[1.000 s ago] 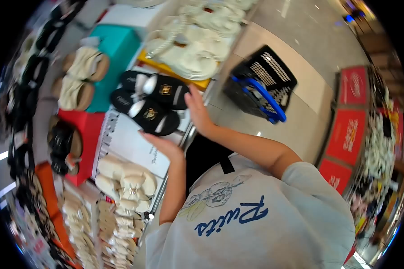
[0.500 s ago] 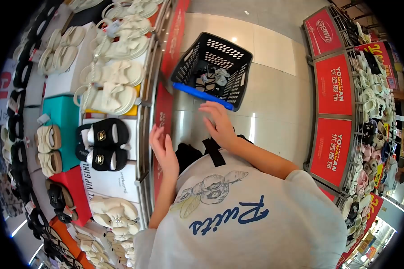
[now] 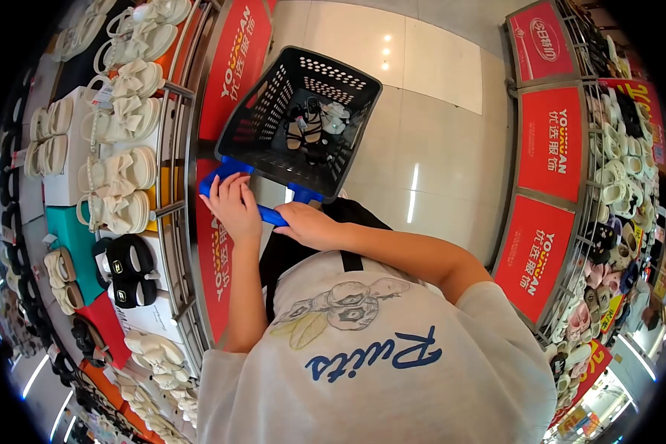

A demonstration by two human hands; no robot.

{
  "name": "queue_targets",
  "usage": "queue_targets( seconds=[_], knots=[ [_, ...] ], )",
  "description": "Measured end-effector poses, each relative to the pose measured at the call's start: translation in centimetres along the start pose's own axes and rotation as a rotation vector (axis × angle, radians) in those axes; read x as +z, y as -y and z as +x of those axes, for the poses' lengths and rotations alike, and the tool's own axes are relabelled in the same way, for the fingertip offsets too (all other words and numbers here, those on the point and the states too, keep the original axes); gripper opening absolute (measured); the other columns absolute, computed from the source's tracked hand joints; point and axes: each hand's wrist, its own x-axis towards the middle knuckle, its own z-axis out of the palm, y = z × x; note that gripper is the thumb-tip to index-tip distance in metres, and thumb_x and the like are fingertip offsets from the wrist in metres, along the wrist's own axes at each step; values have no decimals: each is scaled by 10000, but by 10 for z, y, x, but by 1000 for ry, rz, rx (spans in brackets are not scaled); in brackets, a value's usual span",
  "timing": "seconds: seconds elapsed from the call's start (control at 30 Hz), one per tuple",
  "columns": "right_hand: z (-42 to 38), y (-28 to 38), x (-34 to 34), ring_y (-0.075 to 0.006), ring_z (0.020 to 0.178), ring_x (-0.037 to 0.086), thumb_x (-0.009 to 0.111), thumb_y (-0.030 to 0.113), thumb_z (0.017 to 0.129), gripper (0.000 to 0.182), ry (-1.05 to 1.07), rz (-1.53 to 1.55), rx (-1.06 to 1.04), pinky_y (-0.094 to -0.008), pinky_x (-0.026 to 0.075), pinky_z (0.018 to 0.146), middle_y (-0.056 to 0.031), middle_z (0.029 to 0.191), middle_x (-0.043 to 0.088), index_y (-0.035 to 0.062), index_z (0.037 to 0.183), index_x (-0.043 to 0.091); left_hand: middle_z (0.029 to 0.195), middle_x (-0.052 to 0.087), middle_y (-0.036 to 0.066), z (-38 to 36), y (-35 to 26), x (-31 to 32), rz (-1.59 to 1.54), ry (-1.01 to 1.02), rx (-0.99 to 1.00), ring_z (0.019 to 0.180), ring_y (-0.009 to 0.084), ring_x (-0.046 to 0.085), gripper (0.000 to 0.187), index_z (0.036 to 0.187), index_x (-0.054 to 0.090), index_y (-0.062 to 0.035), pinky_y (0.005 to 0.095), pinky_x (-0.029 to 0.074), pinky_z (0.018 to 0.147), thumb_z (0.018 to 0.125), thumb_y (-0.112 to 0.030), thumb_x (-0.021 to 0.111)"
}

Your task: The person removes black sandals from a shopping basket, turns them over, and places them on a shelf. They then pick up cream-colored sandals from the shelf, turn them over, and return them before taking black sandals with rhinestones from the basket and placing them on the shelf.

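Holding the blue handle [image 3: 271, 215] well calls for an even pull, so nothing tips; left hand [image 3: 233, 203] and right hand [image 3: 309, 226] each have their grip curled around it. The black perforated plastic shopping basket [image 3: 351, 122], holding strappy sandals [image 3: 303, 132], is on the floor [image 3: 440, 163] beside the display rack's [image 3: 233, 66] front edge.

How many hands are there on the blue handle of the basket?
2: the left hand is on the left part of the blue handle, the right hand at its right end.
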Motion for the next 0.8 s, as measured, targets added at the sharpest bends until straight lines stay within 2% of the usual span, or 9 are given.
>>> queue_targets(
  seconds=[0.13, 0.23, 0.37, 0.4, 0.43, 0.53, 0.6, 0.77, 0.8],
  knots=[
    [10, -11, 0, -351, 803, 495, 582, 181, 783, 256, 107, 52, -2, -418, 397, 743, -198, 797, 519, -17, 889, 459, 982, 581, 11, 2, -5, -6, 25, 65, -22, 1175, 268, 388, 209, 914, 627, -124, 527, 68, 1057, 875, -161, 424],
    [18, -23, -6, -348, 828, 491, 573, 188, 762, 274, 278, 40, 29, -401, 391, 750, -195, 825, 505, -25, 899, 468, 897, 590, 11, 4, -5, -4, 20, 68, -34, 1133, 259, 414, 185, 870, 629, -116, 529, 73, 1056, 855, -142, 447],
    [27, -34, -8, -358, 794, 515, 598, 239, 716, 312, 318, 67, 13, -426, 405, 737, -206, 762, 534, -15, 856, 483, 795, 580, 19, 6, -3, -1, -48, 33, -12, 1047, 235, 453, 157, 803, 631, -106, 535, 84, 1053, 829, -122, 476],
    [28, -35, -8, -366, 774, 527, 605, 250, 703, 320, 324, 81, 10, -428, 413, 719, -211, 744, 540, -18, 840, 495, 733, 569, 30, 7, -3, 0, -80, -1, 7, 940, 224, 484, 168, 755, 630, -97, 534, 95, 1050, 817, -109, 475],
    [30, -35, -9, -374, 753, 539, 612, 261, 690, 329, 333, 95, 3, -431, 420, 702, -217, 726, 547, -21, 824, 506, 733, 569, 30, 9, -1, -1, -87, -12, 8, 940, 224, 484, 168, 755, 630, -97, 534, 95, 1050, 817, -109, 475],
    [38, -36, -11, -360, 707, 572, 645, 272, 656, 334, 381, 139, 34, -421, 443, 660, -203, 703, 570, -5, 803, 534, 632, 534, 16, 14, 5, -5, -168, 44, 102, 734, 216, 481, 194, 654, 618, -96, 512, 139, 1043, 759, -76, 456],
    [42, -36, -15, -363, 694, 561, 672, 276, 671, 339, 440, 154, 42, -413, 442, 640, -199, 699, 560, -6, 799, 533, 616, 522, 1, 13, 9, -4, -194, 21, 122, 708, 202, 464, 177, 633, 609, -115, 484, 179, 1025, 734, -92, 464],
    [52, -9, -28, -329, 712, 570, 682, 290, 701, 391, 437, 135, 145, -387, 440, 644, -190, 775, 566, 11, 907, 501, 578, 493, -8, 14, 13, 5, -327, -92, 120, 652, 186, 449, 139, 587, 592, -139, 432, 269, 935, 691, -106, 506],
    [58, 2, -33, -308, 781, 575, 693, 303, 706, 455, 501, 185, 313, -367, 438, 677, -193, 840, 563, 0, 975, 487, 575, 490, -9, 16, 12, 6, -336, -105, 117, 638, 183, 447, 132, 582, 590, -141, 425, 278, 918, 683, -106, 513]
  ],
)
